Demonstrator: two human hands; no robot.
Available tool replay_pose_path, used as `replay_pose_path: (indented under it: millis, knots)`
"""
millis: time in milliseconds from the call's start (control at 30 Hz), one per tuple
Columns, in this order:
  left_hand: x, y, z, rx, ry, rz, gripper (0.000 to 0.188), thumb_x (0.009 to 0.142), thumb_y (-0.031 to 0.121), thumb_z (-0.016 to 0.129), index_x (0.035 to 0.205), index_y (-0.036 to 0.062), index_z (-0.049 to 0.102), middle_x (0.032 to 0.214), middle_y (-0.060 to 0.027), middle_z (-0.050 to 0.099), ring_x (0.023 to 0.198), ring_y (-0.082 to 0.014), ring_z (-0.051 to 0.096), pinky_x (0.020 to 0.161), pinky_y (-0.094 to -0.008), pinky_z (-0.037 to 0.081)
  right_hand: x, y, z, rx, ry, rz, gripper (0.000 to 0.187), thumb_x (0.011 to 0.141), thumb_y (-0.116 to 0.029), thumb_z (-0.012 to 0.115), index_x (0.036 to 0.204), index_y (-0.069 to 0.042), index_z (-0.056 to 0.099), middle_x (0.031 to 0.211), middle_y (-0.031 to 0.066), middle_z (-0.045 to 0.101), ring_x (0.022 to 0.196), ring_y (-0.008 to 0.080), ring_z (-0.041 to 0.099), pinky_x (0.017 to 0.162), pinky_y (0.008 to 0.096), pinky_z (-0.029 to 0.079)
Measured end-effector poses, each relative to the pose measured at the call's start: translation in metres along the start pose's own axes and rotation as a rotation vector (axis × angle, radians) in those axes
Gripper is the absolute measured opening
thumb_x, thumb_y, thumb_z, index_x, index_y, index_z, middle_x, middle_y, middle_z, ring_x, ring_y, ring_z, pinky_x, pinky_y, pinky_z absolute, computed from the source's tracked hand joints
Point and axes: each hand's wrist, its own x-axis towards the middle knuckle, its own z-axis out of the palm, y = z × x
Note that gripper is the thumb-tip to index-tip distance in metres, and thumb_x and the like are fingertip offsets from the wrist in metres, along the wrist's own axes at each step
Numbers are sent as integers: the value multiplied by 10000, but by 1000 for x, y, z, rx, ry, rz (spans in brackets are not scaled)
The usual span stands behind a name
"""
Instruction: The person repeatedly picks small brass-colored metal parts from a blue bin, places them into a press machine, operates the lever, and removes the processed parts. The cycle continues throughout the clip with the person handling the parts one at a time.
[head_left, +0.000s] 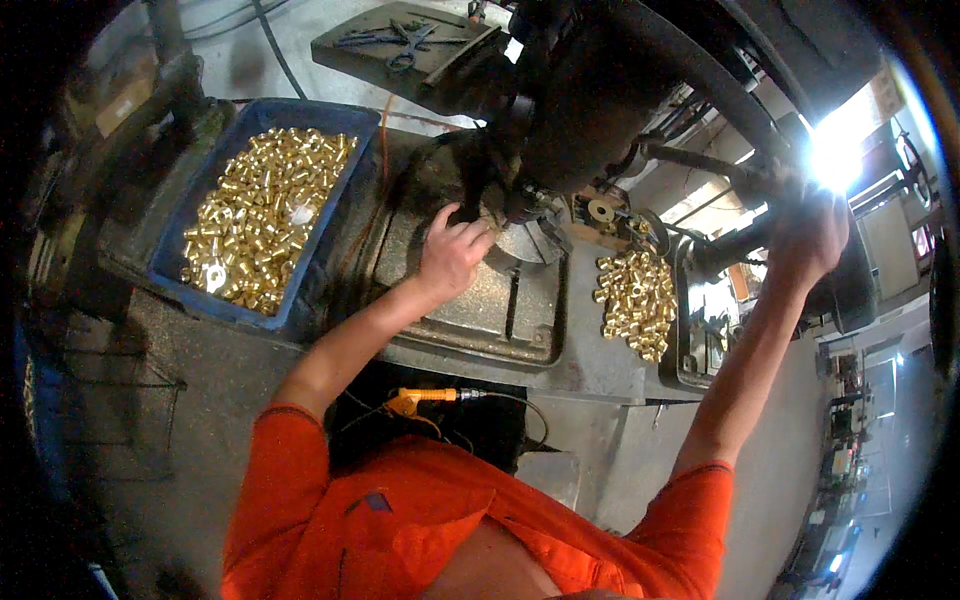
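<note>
My left hand (455,252) is at the round metal chuck (524,246) on the drill press table (480,318). Its fingers are bent and closed at the chuck's left side, and whatever they pinch is hidden. The dark drill press head (590,100) hangs just above. Raised at the right, my right hand (812,236) is closed round the end of the machine's lever (700,166), partly washed out by glare. Small brass fittings (636,300) lie in a heap to the right of the chuck.
A blue bin (163,262) full of brass fittings stands at the left. Behind it, pliers-like tools (402,42) lie on a dark tray. A yellow air gun (425,396) with a hose hangs at the bench's front edge. Brass chips cover the machine table.
</note>
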Motion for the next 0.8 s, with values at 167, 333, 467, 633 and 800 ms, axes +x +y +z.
replay_pose_path:
  millis: [167,333,467,633,800]
  knots:
    - [0,-5,0,18,-25,62,204,701,92,610,902,55,615,961,-88,604,824,-214,588,951,-465,317,-85,33,-21,163,-11,-328,275,807,-143,493,614,-95,303,567,86,457,654,315,555,880,620,327]
    - [3,-12,-2,-19,-75,100,198,701,92,613,897,65,615,960,-70,604,808,-198,589,956,-459,314,-113,41,-25,185,-62,-378,293,736,-188,530,595,-93,292,536,62,397,655,319,547,906,605,308]
    - [2,-8,-7,-18,-107,76,188,705,95,615,892,73,615,964,-70,603,805,-191,591,955,-457,316,-124,40,-22,170,3,-332,238,734,-65,451,587,-92,266,545,64,386,637,295,531,913,589,316]
    - [1,-3,-4,-41,-81,71,180,708,90,626,886,65,619,960,-77,612,838,-209,592,935,-455,341,-176,56,-26,131,77,-362,229,736,17,427,608,-83,267,577,70,399,739,314,564,886,578,353]
    - [16,3,-7,-90,-101,130,191,755,125,607,929,46,619,965,-106,624,929,-238,571,924,-452,343,-173,51,-40,5,-13,-418,303,807,-237,574,695,-68,349,719,124,546,870,349,582,840,521,377]
